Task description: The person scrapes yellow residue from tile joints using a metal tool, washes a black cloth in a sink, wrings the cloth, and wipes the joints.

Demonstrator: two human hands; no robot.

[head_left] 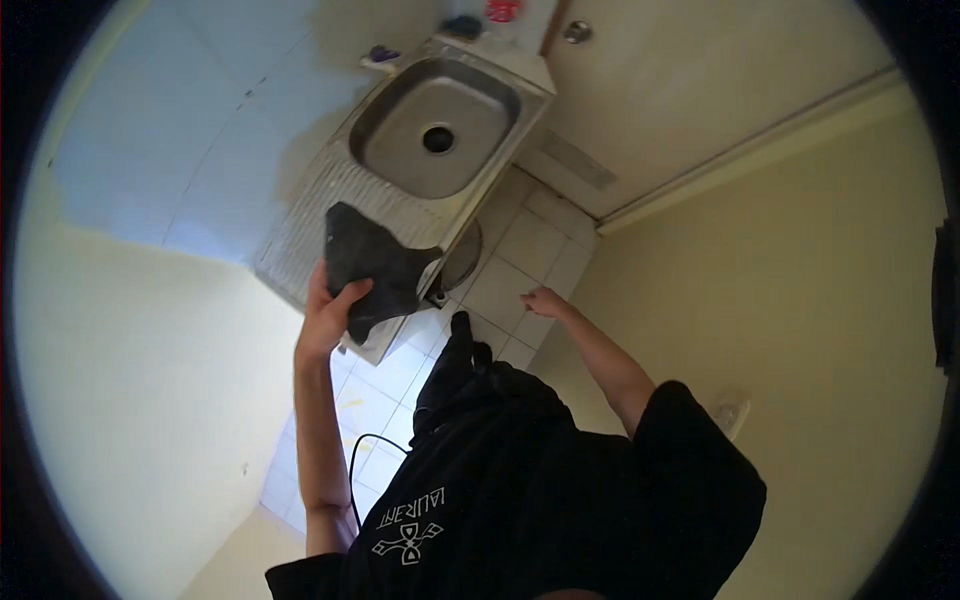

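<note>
My left hand [325, 318] is closed on a dark grey cloth [375, 262], gripping its near left edge with the thumb on top. The cloth hangs spread and creased over the ribbed drainboard [300, 225] and front edge of a steel sink unit. Beyond it lies the sink basin [440, 85], with a dark drain hole [438, 139] in its floor. Out to the right, my right hand [545, 302] hangs above the floor tiles, away from the sink. Its fingers are curled in, and nothing shows in them.
A small purple-and-white item [381, 58] sits at the sink's wall edge. A dark object [462, 27] and a red one [503, 10] stand at the far end. The door [700, 90] is far right. A black cord [358, 445] loops beside my body.
</note>
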